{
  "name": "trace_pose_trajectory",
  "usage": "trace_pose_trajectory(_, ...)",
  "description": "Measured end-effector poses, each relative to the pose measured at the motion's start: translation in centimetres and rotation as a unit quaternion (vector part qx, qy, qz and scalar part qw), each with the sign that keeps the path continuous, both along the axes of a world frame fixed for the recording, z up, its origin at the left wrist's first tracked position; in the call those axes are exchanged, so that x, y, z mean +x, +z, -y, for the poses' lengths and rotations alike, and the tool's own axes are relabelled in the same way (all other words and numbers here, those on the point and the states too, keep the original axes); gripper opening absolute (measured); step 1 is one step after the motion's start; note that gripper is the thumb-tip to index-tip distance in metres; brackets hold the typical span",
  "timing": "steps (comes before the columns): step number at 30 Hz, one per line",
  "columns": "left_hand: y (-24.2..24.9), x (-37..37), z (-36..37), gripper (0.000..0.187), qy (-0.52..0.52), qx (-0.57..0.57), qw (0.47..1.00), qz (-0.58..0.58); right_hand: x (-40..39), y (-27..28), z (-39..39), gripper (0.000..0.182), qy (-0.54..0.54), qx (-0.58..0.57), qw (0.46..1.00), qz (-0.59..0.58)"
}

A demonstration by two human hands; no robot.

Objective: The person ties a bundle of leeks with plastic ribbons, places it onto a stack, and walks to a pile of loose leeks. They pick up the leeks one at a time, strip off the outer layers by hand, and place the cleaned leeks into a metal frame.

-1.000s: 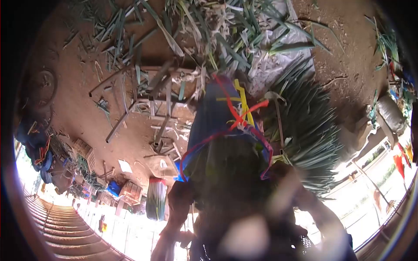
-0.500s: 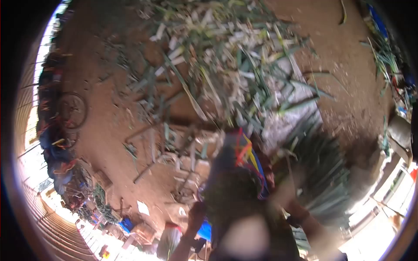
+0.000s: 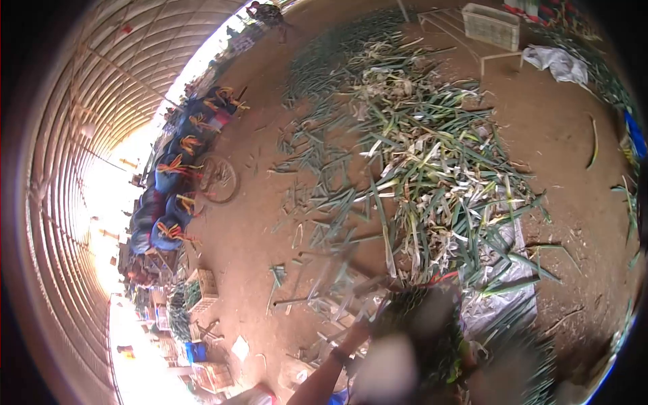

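My left hand (image 3: 359, 332) reaches forward with a dark band on the wrist, next to the low wooden frame (image 3: 351, 290). Its fingers are blurred, so their grip cannot be made out. A brownish smear at the lower right, likely my right forearm (image 3: 496, 378), leads to a hand whose fingers I cannot make out. Close to it lies a bundle of long green leaves (image 3: 533, 361), like those of leeks or large spring onions. My dark clothing (image 3: 412, 324) fills the bottom middle. Ahead spreads a heap of green and white leek-like stalks (image 3: 432, 182), partly on a pale sheet (image 3: 516, 304).
Stuffed blue sacks with orange ties (image 3: 172, 175) line the left side, beside a wheel (image 3: 219, 179). A pale crate (image 3: 491, 27) stands on a low table (image 3: 459, 42) at the far right. A wooden crate (image 3: 202, 290) is at lower left. Another person (image 3: 268, 13) bends far off.
The view has tilted up and swung left, bringing the roof, sacks and far crate into sight. My arms now sit lower in the picture, and the red, yellow and blue strips are mostly hidden.
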State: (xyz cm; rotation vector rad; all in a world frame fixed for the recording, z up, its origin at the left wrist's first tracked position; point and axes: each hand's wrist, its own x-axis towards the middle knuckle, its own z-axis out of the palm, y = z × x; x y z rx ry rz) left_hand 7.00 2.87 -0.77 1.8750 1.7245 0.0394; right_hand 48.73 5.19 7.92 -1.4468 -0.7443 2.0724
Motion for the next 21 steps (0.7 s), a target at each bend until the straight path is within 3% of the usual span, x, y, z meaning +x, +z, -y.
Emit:
trace_pose_trajectory(1, 0.3, 0.2, -0.5, 0.013, 0.106, -0.030, 0.979, 0.172, -0.3, 0.4, -0.4, 0.019, 0.013, 0.010, 1.000, 0.001)
trace_pose_trajectory(2, 0.5, 0.2, -1.3, 0.017, 0.205, -0.056, 0.916, 0.339, -0.4, 0.9, -0.8, 0.020, 0.026, 0.019, 0.999, 0.006)
trace_pose_trajectory(3, 2.7, 1.0, -2.1, 0.015, 0.205, -0.065, 0.927, 0.308, -0.5, 1.4, -1.1, 0.020, 0.037, 0.026, 0.999, 0.009)
trace_pose_trajectory(5, 0.4, 0.5, -1.7, 0.014, 0.225, -0.061, 0.924, 0.303, -1.0, 2.2, -2.1, 0.020, 0.058, 0.041, 0.997, 0.018)
trace_pose_trajectory(8, 1.6, 1.2, -0.5, 0.012, 0.264, -0.085, 0.922, 0.270, -1.8, 2.6, -2.6, 0.021, 0.087, 0.057, 0.994, 0.023)
trace_pose_trajectory(11, 2.6, 1.7, 1.0, 0.015, 0.285, -0.006, 0.904, 0.319, -2.8, 2.5, -2.6, 0.022, 0.098, 0.064, 0.993, 0.025)
trace_pose_trajectory(13, 3.7, 2.0, 1.2, 0.016, 0.341, -0.163, 0.894, 0.240, -3.7, 2.2, -2.5, 0.022, 0.104, 0.068, 0.992, 0.027)
trace_pose_trajectory(16, 3.2, 2.3, 1.7, 0.015, 0.295, -0.060, 0.914, 0.272, -4.1, 1.7, -2.7, 0.023, 0.111, 0.066, 0.991, 0.031)
trace_pose_trajectory(21, 4.1, 2.7, 1.6, 0.013, 0.254, 0.013, 0.927, 0.275, -5.5, 1.4, -3.0, 0.024, 0.123, 0.066, 0.989, 0.041)
